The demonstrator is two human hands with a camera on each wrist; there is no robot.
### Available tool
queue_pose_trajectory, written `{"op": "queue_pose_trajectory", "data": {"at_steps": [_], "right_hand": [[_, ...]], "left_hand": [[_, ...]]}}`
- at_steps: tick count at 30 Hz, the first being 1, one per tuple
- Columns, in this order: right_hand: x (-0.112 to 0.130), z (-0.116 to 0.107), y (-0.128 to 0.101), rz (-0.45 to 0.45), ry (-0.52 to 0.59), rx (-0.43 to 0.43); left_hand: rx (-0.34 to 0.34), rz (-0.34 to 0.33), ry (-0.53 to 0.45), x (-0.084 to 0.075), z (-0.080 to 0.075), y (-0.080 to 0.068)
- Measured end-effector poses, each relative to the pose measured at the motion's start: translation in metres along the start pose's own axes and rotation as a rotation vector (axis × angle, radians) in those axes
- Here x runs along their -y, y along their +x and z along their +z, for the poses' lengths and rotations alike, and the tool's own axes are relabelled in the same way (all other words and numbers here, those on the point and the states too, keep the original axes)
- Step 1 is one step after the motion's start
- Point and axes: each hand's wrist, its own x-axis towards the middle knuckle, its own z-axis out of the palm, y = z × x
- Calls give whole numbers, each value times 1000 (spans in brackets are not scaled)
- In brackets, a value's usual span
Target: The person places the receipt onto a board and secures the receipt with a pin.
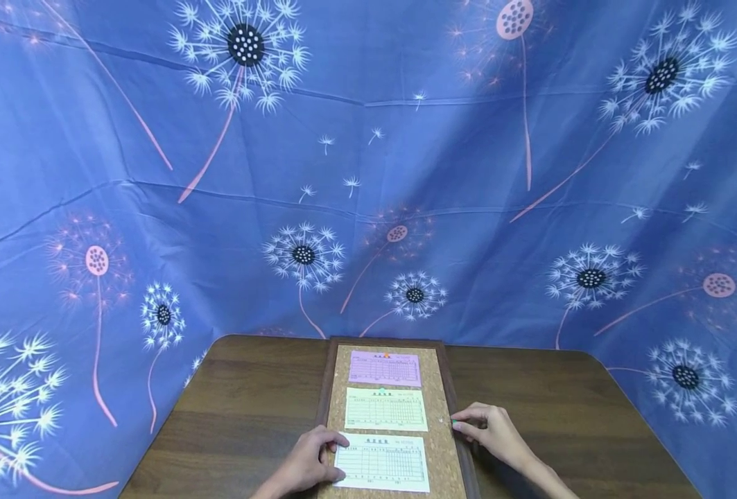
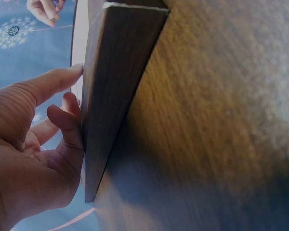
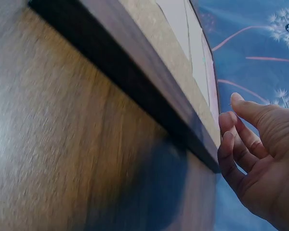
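A cork board (image 1: 437, 409) in a dark wooden frame lies on the brown table (image 1: 249, 409), with a pink form (image 1: 385, 368), a pale green form (image 1: 385, 409) and a white form (image 1: 383, 462) set in a row down it. The left hand (image 1: 308, 461) rests on the board's left edge, fingers loosely bent and touching the white form's corner. The right hand (image 1: 489, 430) sits at the right frame, fingertips seemingly pinching something small and green, too tiny to identify.

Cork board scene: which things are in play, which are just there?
In play: cork board, white slip under left hand, right hand at the board's right edge.
Just there: pink slip, middle slip, table, blue cloth.
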Motion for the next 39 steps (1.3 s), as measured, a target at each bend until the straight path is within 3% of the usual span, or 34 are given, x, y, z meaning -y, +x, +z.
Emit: {"op": "queue_pose_trajectory", "data": {"at_steps": [6,21,29,39], "right_hand": [[11,8,5,16,48,46],[17,31,12,9,104,94],[26,44,18,78,176,148],[37,65,25,62,166,219]], "left_hand": [[-10,32,8,2,-1,0],[-17,13,24,2,1,0],[-13,10,24,0,1,1],[-13,20,14,-1,1,0]]}}
